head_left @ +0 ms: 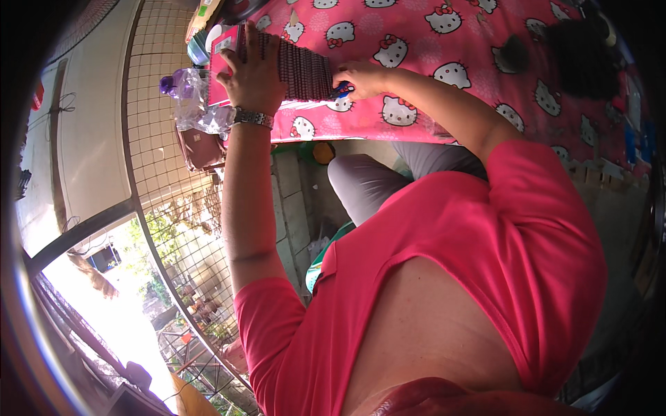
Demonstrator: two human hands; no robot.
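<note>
My left hand (pixel 254 78), with a metal-band watch (pixel 253 117) at the wrist, lies with fingers spread over a pink-red flat book or box (pixel 218 87). Right beside it is a dark brown block of ridged rows (pixel 305 73), perhaps a stack or a woven piece; its exact kind I cannot make out. At that block's right end my right hand (pixel 361 78) is closed on a small blue tool (pixel 343 90), mostly hidden by the fingers. Under these things is a table with a pink cloth printed with white cat faces (pixel 400 111).
Clear plastic wrapping (pixel 196 104), a purple item (pixel 166 85) and a brown bag or box (pixel 199 147) crowd the table's left edge. Behind the book stand stacked bowls (pixel 198 48). A wire grid (pixel 156 97) borders the left side. A dark furry-looking mass (pixel 581 59) lies far right.
</note>
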